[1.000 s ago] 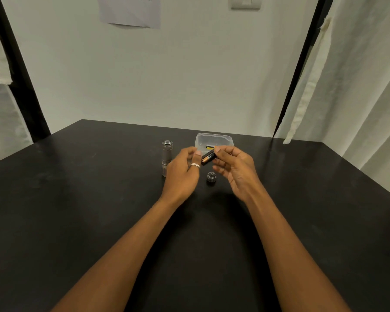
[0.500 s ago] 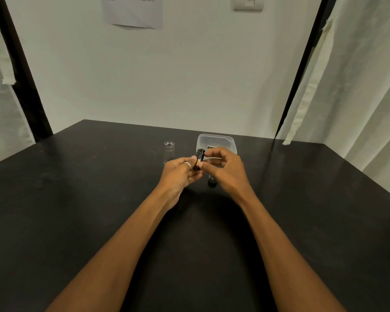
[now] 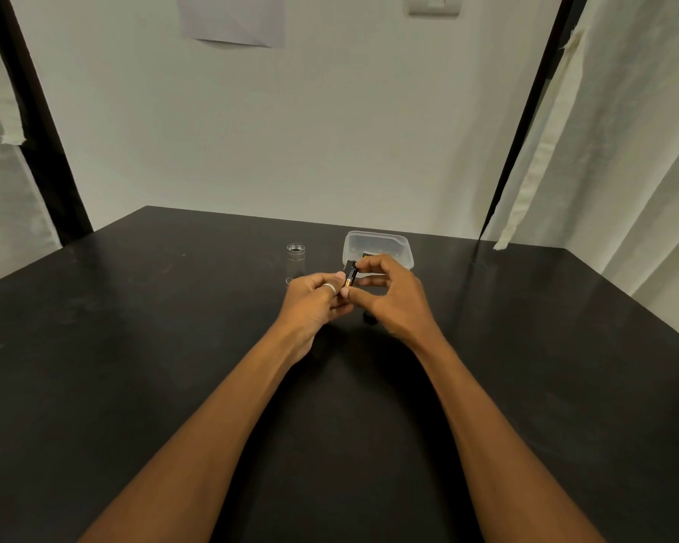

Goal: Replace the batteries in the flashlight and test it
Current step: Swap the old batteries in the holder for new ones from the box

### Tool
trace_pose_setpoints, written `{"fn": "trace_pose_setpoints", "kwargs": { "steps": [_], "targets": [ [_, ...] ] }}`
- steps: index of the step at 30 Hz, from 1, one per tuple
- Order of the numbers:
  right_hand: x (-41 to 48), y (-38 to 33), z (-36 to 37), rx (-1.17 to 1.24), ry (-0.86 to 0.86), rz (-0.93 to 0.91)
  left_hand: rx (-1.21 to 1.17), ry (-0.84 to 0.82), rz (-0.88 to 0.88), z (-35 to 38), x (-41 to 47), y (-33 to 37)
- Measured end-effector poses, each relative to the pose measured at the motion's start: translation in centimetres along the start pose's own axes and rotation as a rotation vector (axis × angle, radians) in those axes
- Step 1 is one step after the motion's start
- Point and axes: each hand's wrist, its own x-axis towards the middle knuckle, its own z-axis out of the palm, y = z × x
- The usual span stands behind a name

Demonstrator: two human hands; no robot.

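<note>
I hold a small black-and-gold cylindrical battery (image 3: 350, 274) between both hands, above the middle of the matte black table (image 3: 134, 346); it stands nearly upright, black end up and gold end down, tilted a little to the right at the top. My right hand (image 3: 394, 305) pinches it near the upper end between the curled forefinger and the thumb; the rest of that hand's fingers are bent loosely beneath. My left hand (image 3: 310, 305) meets it from the left; the thumb tip presses against the battery's lower, gold part and the other fingers are curled in under it; how far they wrap round the bottom end I cannot tell. A pale band ring (image 3: 329, 288) sits on one finger of the left hand.

Just left of the hands and a little farther off, the silver cylindrical flashlight body (image 3: 295, 262) stands upright on the table, open end up; it is apart from my left hand. Behind my right hand sits a clear, rounded plastic container (image 3: 402, 248); something dark with a yellow mark (image 3: 369, 254) lies inside it, too small to tell for sure. A small black round part (image 3: 369, 319) lies on the table under my right hand, mostly hidden by it.

At the far side, a white sheet of paper (image 3: 232, 17) and a pale wall switch (image 3: 434, 3) hang on the wall; white curtains (image 3: 624, 150) hang to the left and right.
</note>
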Motion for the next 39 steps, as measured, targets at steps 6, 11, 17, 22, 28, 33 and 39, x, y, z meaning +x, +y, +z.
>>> {"fn": "trace_pose_setpoints", "kwargs": {
  "steps": [6,11,17,22,28,33,39],
  "targets": [
    [0.0,0.3,0.2,-0.125,0.082,-0.111,0.017,0.006,0.014,0.3,-0.4,0.3],
    [-0.1,0.3,0.3,-0.237,0.037,-0.212,0.016,0.01,0.02,0.3,-0.2,0.2],
    [-0.5,0.0,0.1,-0.494,0.026,-0.304,0.065,0.03,0.013,0.2,0.1,-0.1],
    [-0.7,-0.3,0.2,-0.554,0.049,-0.327,0.133,0.016,0.01,0.1,0.3,-0.3],
    [-0.7,-0.3,0.2,-0.494,0.023,-0.324,0.123,0.008,0.004,-0.2,0.6,-0.5],
    [-0.6,0.0,0.3,-0.446,-0.013,-0.34,0.087,0.035,0.003,-0.2,0.7,-0.7],
    [-0.3,0.3,0.2,-0.214,0.007,-0.216,0.0,0.021,-0.026,0.1,0.3,-0.1]
  ]
}}
